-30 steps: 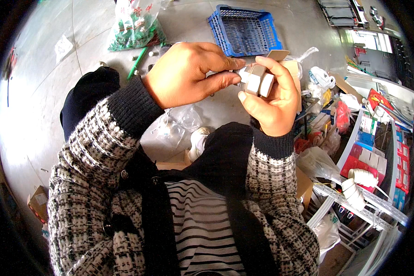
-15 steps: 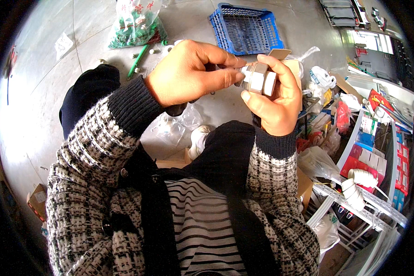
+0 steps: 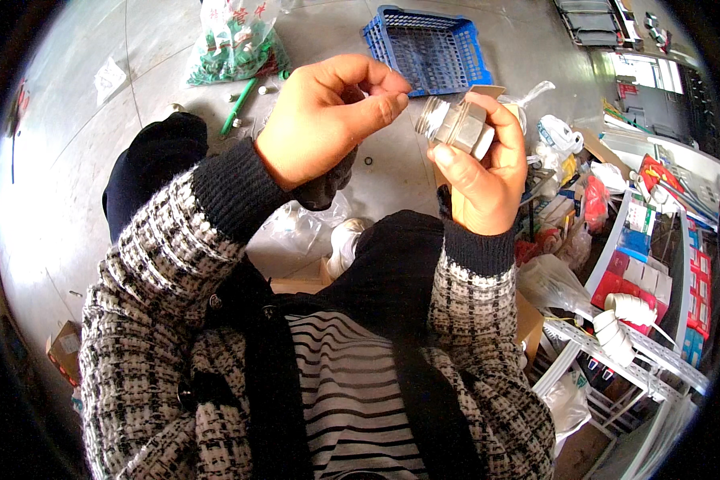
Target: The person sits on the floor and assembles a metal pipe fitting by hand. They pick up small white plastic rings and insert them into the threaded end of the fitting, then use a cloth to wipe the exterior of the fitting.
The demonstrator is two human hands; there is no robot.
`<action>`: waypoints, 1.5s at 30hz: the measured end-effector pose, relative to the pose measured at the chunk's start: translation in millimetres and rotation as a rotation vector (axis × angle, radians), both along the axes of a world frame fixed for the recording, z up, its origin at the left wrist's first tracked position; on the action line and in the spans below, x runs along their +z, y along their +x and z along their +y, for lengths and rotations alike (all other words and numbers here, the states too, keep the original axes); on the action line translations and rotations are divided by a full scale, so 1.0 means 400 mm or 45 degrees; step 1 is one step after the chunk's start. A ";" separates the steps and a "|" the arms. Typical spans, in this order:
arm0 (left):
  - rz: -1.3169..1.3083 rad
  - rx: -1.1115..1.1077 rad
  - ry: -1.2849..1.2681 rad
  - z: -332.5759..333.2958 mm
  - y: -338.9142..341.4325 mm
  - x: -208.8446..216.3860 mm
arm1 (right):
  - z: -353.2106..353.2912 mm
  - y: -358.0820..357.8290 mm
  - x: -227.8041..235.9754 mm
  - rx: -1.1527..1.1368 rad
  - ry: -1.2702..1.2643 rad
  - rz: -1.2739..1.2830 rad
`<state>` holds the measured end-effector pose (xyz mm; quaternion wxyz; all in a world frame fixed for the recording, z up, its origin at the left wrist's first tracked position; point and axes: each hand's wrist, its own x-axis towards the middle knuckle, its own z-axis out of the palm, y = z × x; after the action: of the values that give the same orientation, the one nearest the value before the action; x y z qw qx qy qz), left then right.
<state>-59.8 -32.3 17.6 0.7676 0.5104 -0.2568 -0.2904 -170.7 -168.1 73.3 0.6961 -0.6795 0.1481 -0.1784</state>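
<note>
My right hand [image 3: 488, 180] holds a threaded pipe fitting [image 3: 462, 128] between thumb and fingers. The fitting has a hexagonal metal middle, a pale end near the palm and a bare screw thread facing left. My left hand [image 3: 324, 108] is just left of that thread, apart from it, with thumb and forefinger pinched together. Whatever lies in the pinch is too small to make out. Below the left wrist a dark object [image 3: 328, 184] shows in part; its kind is unclear.
A blue plastic crate [image 3: 428, 56] stands ahead on the floor. To its left are a clear bag of green fittings [image 3: 236, 48] and a green pipe [image 3: 238, 108]. Clear plastic wrap [image 3: 300, 224] lies near my shoe. Boxes, bags and a white metal rack [image 3: 616, 344] crowd the right.
My left hand has drawn left and slightly up, away from the fitting. The fitting has tilted in my right hand, and its threaded end is now exposed.
</note>
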 end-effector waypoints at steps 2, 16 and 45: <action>-0.064 0.037 -0.029 0.004 -0.008 0.008 | -0.005 0.002 -0.005 0.001 0.041 -0.051; -0.783 0.323 0.044 0.009 -0.011 0.033 | 0.019 0.021 -0.033 -0.031 0.011 -0.272; -0.808 0.476 0.090 -0.010 -0.005 0.020 | 0.034 0.023 -0.037 -0.066 -0.266 -0.277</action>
<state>-61.6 -36.4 25.5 0.6716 0.6393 -0.3741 0.0188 -161.4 -154.5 58.4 0.6287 -0.7207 0.0699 -0.2835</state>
